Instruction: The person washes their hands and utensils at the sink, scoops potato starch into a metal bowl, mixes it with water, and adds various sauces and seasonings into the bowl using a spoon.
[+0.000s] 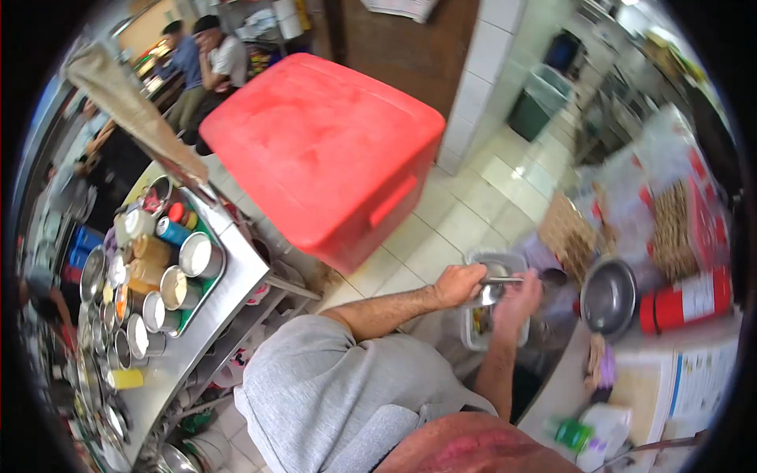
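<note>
Holding metal implement [503, 280], tiled floor [467, 209], steel counter [203, 322]

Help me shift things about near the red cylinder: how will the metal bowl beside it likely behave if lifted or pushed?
The metal bowl should feel stiff, since its wall looks like smooth, solid metal. It may be fairly light for its size, as no contents show inside. Its curved sides suggest it could rock when pushed, though its base is hidden.

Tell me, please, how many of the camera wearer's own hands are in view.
2: the left hand, closed on a metal utensil above a pale tub, and the right hand, blurred, at the utensil's right end. Neither is hidden.
</note>
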Motion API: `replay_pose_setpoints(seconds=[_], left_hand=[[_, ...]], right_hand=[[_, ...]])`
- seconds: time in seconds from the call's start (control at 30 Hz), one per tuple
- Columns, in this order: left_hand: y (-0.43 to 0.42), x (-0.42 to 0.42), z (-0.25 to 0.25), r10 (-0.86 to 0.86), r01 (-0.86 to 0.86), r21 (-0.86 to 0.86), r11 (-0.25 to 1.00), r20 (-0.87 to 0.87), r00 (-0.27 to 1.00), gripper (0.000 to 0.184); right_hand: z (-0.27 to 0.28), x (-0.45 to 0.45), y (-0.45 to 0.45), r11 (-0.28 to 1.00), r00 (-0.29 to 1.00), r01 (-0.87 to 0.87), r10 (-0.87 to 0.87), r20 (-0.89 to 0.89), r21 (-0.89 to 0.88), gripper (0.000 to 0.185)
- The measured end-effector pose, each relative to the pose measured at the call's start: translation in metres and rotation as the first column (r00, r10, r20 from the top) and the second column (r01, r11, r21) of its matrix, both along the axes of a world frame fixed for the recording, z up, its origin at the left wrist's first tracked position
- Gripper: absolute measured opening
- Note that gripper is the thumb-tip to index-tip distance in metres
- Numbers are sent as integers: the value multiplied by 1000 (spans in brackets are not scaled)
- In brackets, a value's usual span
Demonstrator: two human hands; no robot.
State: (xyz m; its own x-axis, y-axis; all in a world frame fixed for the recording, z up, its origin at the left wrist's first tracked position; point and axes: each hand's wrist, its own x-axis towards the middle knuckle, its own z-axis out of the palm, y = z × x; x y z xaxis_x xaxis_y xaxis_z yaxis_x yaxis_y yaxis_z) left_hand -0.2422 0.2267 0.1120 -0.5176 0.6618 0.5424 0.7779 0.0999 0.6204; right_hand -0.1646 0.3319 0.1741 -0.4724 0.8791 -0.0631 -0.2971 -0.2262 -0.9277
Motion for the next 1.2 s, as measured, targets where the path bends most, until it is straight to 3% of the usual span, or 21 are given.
replay_pose_setpoints(seconds=[0.03,0.07,0.1,0.13,0.2,0.27,0.33,0.43,0.53,0.57,0.63,0.83,1.03,1.2], left_hand=[[-6,-16,2,45,-45,3,999,-12,999,20],[-11,-31,4,97,-98,33,995,16,995,19],[-16,-45,6,146,-149,62,987,46,988,18],[-22,-58,12,185,-187,64,980,39,982,18],[-37,-77,37,273,-286,109,952,122,954,15],[-48,-97,55,346,-364,154,919,132,929,14],[-58,-117,70,399,-436,225,871,193,896,14],[-71,-144,93,504,-560,271,783,251,826,14],[-79,-172,109,621,-686,349,639,293,727,13],[-82,-181,113,632,-695,350,628,290,718,13],[-88,-197,119,685,-771,415,484,368,628,15],[-106,-236,115,856,-886,395,244,342,388,16],[-123,-266,106,877,-919,376,118,394,275,17],[-125,-292,110,885,-926,371,61,409,222,18]], right_hand=[[10,-17,6,1000,990,6,-5,-142,8,19],[13,-32,22,992,980,-35,59,-193,125,19],[30,-46,28,993,986,40,-22,-165,109,22],[25,-54,51,973,994,18,8,-108,230,23],[17,-74,91,969,995,3,22,-100,246,27],[15,-90,111,990,1000,14,-10,-29,139,30],[0,-113,133,993,986,24,-42,161,116,33],[-44,-148,162,991,963,-74,43,266,110,31],[-88,-195,184,979,960,-200,186,210,49,25],[-85,-209,185,975,957,-215,201,208,48,25],[-68,-240,166,941,918,-334,338,205,-53,22],[-102,-339,168,904,849,-424,419,323,-58,18],[-136,-412,160,845,766,-516,530,364,-143,18],[-143,-463,162,769,722,-620,637,271,-154,21]])
